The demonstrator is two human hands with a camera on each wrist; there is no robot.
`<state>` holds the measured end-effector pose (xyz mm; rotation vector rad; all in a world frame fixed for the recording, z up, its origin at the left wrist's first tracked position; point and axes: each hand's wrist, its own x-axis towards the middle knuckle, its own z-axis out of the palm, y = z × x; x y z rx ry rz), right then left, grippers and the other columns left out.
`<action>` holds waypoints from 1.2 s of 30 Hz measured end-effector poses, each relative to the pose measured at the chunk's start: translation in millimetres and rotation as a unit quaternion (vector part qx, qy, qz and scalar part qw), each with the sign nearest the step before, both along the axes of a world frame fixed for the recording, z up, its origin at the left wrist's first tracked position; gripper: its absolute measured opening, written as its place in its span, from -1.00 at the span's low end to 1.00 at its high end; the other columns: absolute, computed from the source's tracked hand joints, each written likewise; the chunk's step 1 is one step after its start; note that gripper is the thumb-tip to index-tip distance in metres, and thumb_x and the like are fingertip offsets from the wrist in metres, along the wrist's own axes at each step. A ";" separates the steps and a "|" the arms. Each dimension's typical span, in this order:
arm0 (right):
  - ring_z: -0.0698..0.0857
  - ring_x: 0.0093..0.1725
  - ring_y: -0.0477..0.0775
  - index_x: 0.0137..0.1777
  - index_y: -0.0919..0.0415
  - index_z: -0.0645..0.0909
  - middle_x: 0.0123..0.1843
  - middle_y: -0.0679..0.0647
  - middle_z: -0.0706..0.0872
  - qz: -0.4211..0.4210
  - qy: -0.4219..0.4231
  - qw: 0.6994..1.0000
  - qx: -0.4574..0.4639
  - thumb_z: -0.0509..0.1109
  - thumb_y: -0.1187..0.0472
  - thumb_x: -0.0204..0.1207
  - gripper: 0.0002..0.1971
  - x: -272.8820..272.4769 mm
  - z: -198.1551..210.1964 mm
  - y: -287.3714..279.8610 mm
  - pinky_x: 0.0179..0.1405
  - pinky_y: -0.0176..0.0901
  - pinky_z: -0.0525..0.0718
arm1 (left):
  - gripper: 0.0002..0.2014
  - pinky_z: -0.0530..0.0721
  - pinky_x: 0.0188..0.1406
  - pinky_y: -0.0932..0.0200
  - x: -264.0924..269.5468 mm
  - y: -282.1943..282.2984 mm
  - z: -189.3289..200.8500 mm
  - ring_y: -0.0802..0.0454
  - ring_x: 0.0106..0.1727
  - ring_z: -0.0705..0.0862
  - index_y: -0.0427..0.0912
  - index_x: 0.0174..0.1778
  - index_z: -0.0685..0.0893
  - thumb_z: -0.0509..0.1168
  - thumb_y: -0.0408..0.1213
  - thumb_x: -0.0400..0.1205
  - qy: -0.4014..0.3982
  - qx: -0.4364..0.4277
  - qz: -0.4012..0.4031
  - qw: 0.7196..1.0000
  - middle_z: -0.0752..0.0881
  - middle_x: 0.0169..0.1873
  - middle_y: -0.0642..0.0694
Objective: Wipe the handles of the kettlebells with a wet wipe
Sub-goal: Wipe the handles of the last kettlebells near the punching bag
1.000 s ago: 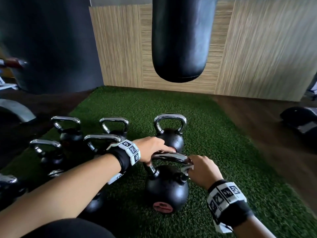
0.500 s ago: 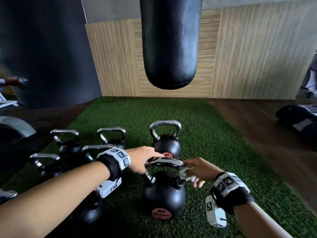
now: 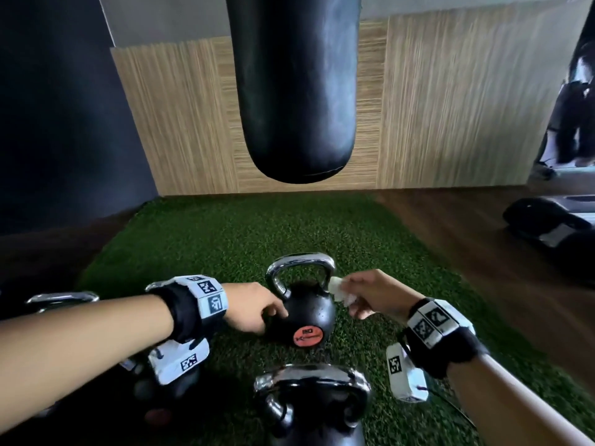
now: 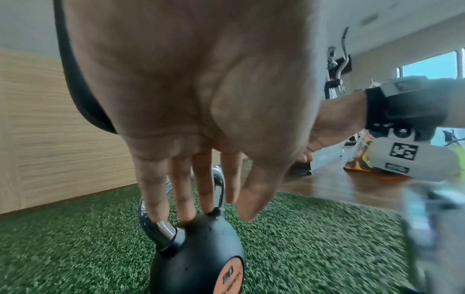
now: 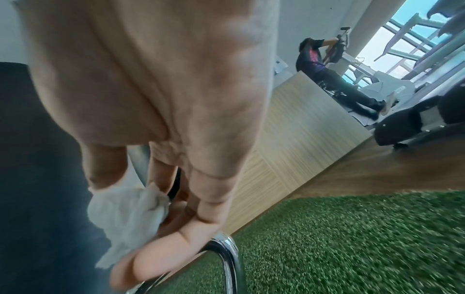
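A black kettlebell (image 3: 306,312) with an orange label and a chrome handle (image 3: 301,260) stands on the green turf (image 3: 209,239). My left hand (image 3: 273,312) rests on the left of its ball; in the left wrist view the straight fingers (image 4: 181,201) touch the ball's top (image 4: 201,234) beside the handle's foot. My right hand (image 3: 347,297) pinches a crumpled white wet wipe (image 3: 338,291) against the handle's right leg. The right wrist view shows the wipe (image 5: 128,214) between thumb and fingers, just above the chrome handle (image 5: 229,256). A second kettlebell (image 3: 312,400) stands nearer to me.
A black punching bag (image 3: 296,91) hangs above the turf's far end, before a wood-panelled wall (image 3: 450,107). More kettlebells (image 3: 61,297) stand at the left. Wood floor and black gym equipment (image 3: 547,226) lie to the right. A person (image 5: 327,79) exercises far off.
Both hands left the near kettlebell's handle and moved forward to the farther kettlebell. The left hand now rests on its ball; the right brings the wipe to its handle.
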<state>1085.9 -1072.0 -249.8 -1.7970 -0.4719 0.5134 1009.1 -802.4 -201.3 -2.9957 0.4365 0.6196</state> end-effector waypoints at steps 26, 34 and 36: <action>0.85 -0.08 -0.15 0.21 -0.09 0.74 -0.03 -0.13 0.89 -0.185 -0.237 0.947 -0.112 0.68 0.17 0.40 -0.61 110.0 -7.5 72.1 0.11 0.01 0.80 | 0.48 -0.24 0.78 -0.31 184.0 -50.4 -198.0 -0.28 0.82 -0.12 -0.17 0.79 -0.34 0.53 0.45 0.29 -0.145 -0.126 0.113 0.975 -0.13 0.82 -0.25; 0.77 -0.16 -0.16 0.25 -0.04 0.79 0.05 -0.12 0.78 -0.220 -0.296 0.911 -0.185 0.64 0.17 0.43 -0.63 112.1 -12.7 82.2 -0.23 -0.37 0.65 | 0.13 0.06 0.72 -0.29 193.4 -47.5 -215.3 -0.18 0.72 0.23 0.02 0.70 0.22 0.50 0.41 0.27 -0.216 -0.143 0.102 0.960 0.46 0.65 -0.05; 0.73 -0.21 -0.22 0.34 -0.05 0.73 0.01 -0.11 0.76 -0.233 -0.318 0.902 -0.177 0.62 0.19 0.45 -0.56 108.2 -11.7 86.0 -0.26 -0.40 0.61 | 0.13 0.14 0.67 -0.27 196.8 -42.9 -214.9 -0.14 0.68 0.29 0.02 0.71 0.21 0.46 0.43 0.27 -0.218 -0.135 0.082 0.963 0.47 0.65 -0.03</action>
